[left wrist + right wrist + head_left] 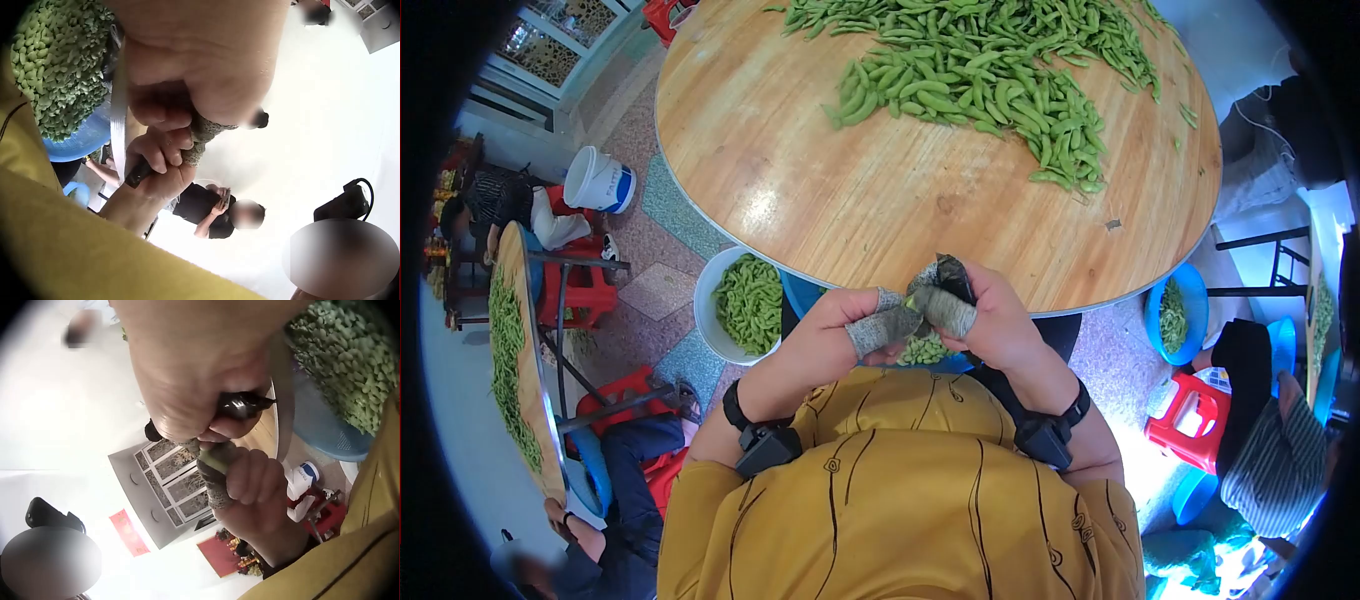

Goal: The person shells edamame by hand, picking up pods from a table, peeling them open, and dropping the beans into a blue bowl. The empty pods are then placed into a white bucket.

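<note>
Both hands meet in front of the chest at the table's near edge, grey cloth wraps on their thumbs and fingers. The left hand (850, 320) pinches a green soybean pod (219, 457), mostly covered by the fingers. Tip to tip with it, the right hand (990, 312) pinches at the same pod. A shiny black pointed piece (242, 405) sticks out from the right hand's curled fingers; what it is I cannot tell. Below the hands, shelled green beans (59, 69) fill a blue basin (84, 140) at the lap.
A large heap of soybean pods (980, 85) covers the far part of the round wooden table (800, 170). A white bucket of pods (747, 305) stands at its left edge, a blue basin (1178, 313) at the right. Other people sit on red stools (1190, 422) at both sides.
</note>
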A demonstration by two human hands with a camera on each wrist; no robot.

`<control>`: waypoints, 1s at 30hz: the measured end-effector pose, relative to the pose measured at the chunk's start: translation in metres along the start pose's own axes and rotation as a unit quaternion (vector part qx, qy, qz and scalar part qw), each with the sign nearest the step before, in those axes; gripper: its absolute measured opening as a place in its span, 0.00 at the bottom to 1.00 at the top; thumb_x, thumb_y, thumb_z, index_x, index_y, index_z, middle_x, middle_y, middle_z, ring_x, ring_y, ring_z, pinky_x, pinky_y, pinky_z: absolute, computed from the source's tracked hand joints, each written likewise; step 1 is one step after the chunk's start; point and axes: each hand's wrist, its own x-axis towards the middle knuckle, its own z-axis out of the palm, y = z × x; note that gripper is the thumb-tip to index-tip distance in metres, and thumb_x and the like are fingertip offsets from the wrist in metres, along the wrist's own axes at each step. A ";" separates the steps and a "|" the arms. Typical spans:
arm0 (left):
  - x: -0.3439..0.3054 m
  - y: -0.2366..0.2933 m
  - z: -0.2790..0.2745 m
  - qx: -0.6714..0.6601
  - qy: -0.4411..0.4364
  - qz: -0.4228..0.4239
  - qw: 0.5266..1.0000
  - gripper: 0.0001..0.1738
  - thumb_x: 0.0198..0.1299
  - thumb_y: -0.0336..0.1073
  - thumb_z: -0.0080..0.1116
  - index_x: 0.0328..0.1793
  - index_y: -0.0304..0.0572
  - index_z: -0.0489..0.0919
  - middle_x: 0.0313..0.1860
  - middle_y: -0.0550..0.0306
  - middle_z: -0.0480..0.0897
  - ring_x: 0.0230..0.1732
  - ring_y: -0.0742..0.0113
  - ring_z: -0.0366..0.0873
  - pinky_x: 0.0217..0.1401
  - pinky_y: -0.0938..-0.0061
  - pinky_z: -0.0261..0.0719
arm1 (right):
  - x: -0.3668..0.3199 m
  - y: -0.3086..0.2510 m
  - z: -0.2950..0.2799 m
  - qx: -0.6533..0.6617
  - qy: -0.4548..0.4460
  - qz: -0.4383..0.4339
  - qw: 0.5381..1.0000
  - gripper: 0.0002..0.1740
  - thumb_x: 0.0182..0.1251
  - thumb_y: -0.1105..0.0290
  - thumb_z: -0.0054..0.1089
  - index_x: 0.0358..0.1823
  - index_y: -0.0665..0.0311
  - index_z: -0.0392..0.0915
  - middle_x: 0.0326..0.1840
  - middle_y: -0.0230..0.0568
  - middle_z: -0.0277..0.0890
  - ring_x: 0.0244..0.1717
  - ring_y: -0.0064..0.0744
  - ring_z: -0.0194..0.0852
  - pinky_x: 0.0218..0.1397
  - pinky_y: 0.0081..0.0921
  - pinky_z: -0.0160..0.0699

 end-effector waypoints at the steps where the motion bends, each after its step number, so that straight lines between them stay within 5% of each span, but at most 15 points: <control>1: 0.000 0.000 0.000 0.018 0.001 0.012 1.000 0.07 0.68 0.35 0.53 0.43 0.41 0.80 0.27 0.67 0.76 0.30 0.80 0.71 0.33 0.83 0.70 | 0.003 0.003 -0.003 -0.123 -0.008 -0.097 0.988 0.08 0.64 0.68 0.63 0.41 0.62 0.77 0.25 0.25 0.70 0.21 0.15 0.64 0.23 0.16 0.63; 2: 0.000 -0.001 -0.002 0.017 0.002 0.011 1.000 0.07 0.68 0.35 0.53 0.43 0.41 0.80 0.27 0.67 0.76 0.30 0.80 0.71 0.33 0.83 0.70 | 0.005 0.005 -0.004 -0.243 -0.017 -0.191 0.951 0.09 0.62 0.68 0.64 0.41 0.63 0.77 0.25 0.24 0.70 0.23 0.16 0.66 0.26 0.18 0.67; 3: 0.002 -0.004 -0.006 0.033 -0.031 0.020 0.999 0.07 0.68 0.34 0.52 0.43 0.41 0.80 0.28 0.67 0.77 0.30 0.80 0.71 0.33 0.83 0.70 | 0.005 0.002 -0.005 -0.243 -0.017 -0.191 0.951 0.09 0.62 0.68 0.64 0.41 0.63 0.77 0.25 0.24 0.70 0.23 0.16 0.66 0.26 0.18 0.67; 6: 0.002 -0.009 -0.015 0.063 -0.071 0.031 0.995 0.07 0.67 0.30 0.50 0.42 0.41 0.79 0.30 0.67 0.78 0.31 0.80 0.71 0.33 0.83 0.70 | 0.003 -0.013 -0.001 -0.296 -0.014 -0.125 0.947 0.14 0.56 0.66 0.69 0.39 0.65 0.77 0.24 0.26 0.71 0.25 0.20 0.69 0.31 0.21 0.72; 8: 0.001 -0.011 -0.015 0.076 -0.080 0.031 0.993 0.07 0.66 0.28 0.49 0.42 0.41 0.79 0.30 0.66 0.78 0.31 0.80 0.72 0.33 0.83 0.70 | 0.000 -0.021 0.005 -0.471 -0.004 -0.084 0.878 0.16 0.49 0.65 0.70 0.35 0.66 0.76 0.23 0.37 0.73 0.24 0.30 0.72 0.33 0.26 0.74; 9: 0.000 -0.013 -0.015 0.103 -0.065 0.026 0.992 0.08 0.65 0.27 0.48 0.42 0.40 0.79 0.30 0.66 0.79 0.30 0.79 0.72 0.33 0.82 0.70 | -0.001 -0.025 0.009 -0.471 -0.004 -0.084 0.878 0.16 0.49 0.65 0.70 0.35 0.66 0.76 0.23 0.37 0.73 0.24 0.30 0.72 0.33 0.26 0.74; 11: -0.001 -0.016 -0.016 0.129 -0.047 0.021 0.990 0.09 0.63 0.25 0.47 0.42 0.39 0.79 0.30 0.65 0.79 0.30 0.78 0.73 0.33 0.81 0.71 | -0.001 -0.029 0.017 -0.586 0.000 -0.063 0.808 0.17 0.49 0.63 0.71 0.35 0.65 0.76 0.24 0.38 0.73 0.26 0.30 0.73 0.32 0.26 0.72; 12: 0.001 -0.017 -0.014 0.204 -0.033 0.083 0.975 0.09 0.62 0.24 0.47 0.43 0.38 0.79 0.30 0.63 0.80 0.30 0.77 0.73 0.33 0.80 0.71 | 0.002 -0.021 0.016 -0.586 -0.002 -0.063 0.808 0.17 0.49 0.63 0.71 0.35 0.65 0.76 0.24 0.38 0.73 0.26 0.30 0.73 0.32 0.26 0.72; 14: 0.000 -0.016 -0.013 0.277 -0.020 0.144 0.950 0.10 0.61 0.23 0.46 0.43 0.37 0.78 0.29 0.62 0.80 0.29 0.76 0.74 0.33 0.79 0.72 | 0.006 0.002 0.011 -0.641 0.083 -0.202 0.736 0.15 0.50 0.64 0.69 0.33 0.65 0.75 0.25 0.47 0.73 0.28 0.46 0.75 0.32 0.34 0.73; 18: -0.005 -0.018 -0.018 0.229 0.062 0.096 0.967 0.11 0.59 0.22 0.46 0.45 0.36 0.78 0.29 0.58 0.81 0.29 0.73 0.76 0.33 0.77 0.73 | -0.003 0.000 0.014 -0.606 0.124 -0.215 0.756 0.12 0.49 0.67 0.66 0.33 0.65 0.76 0.28 0.50 0.75 0.33 0.51 0.77 0.35 0.37 0.75; 21: -0.004 -0.024 -0.023 0.223 0.106 0.111 0.963 0.12 0.59 0.22 0.45 0.45 0.36 0.78 0.28 0.57 0.81 0.29 0.72 0.76 0.32 0.77 0.74 | -0.010 0.003 0.017 -0.579 0.037 -0.205 0.788 0.12 0.48 0.71 0.65 0.35 0.65 0.78 0.33 0.49 0.77 0.36 0.49 0.79 0.38 0.36 0.77; 23: -0.004 -0.025 -0.022 0.237 0.118 0.120 0.957 0.12 0.58 0.22 0.45 0.44 0.36 0.78 0.28 0.57 0.81 0.29 0.71 0.77 0.32 0.76 0.74 | -0.007 0.009 0.014 -0.576 0.025 -0.346 0.740 0.14 0.49 0.73 0.60 0.41 0.61 0.79 0.41 0.44 0.76 0.37 0.50 0.77 0.38 0.40 0.77; 28: -0.005 -0.013 -0.016 0.317 0.090 0.113 0.937 0.10 0.60 0.24 0.45 0.43 0.35 0.77 0.29 0.58 0.82 0.28 0.71 0.78 0.31 0.75 0.75 | -0.001 0.001 0.021 -0.622 0.063 -0.315 0.714 0.13 0.49 0.74 0.62 0.39 0.61 0.81 0.41 0.42 0.76 0.38 0.46 0.78 0.38 0.36 0.78; 30: -0.004 -0.016 -0.017 0.251 0.084 0.110 0.958 0.10 0.62 0.24 0.44 0.43 0.35 0.77 0.31 0.58 0.83 0.28 0.71 0.79 0.32 0.75 0.76 | 0.004 -0.001 0.021 -0.640 0.077 -0.317 0.696 0.12 0.49 0.74 0.64 0.38 0.62 0.82 0.39 0.44 0.78 0.36 0.45 0.79 0.38 0.34 0.79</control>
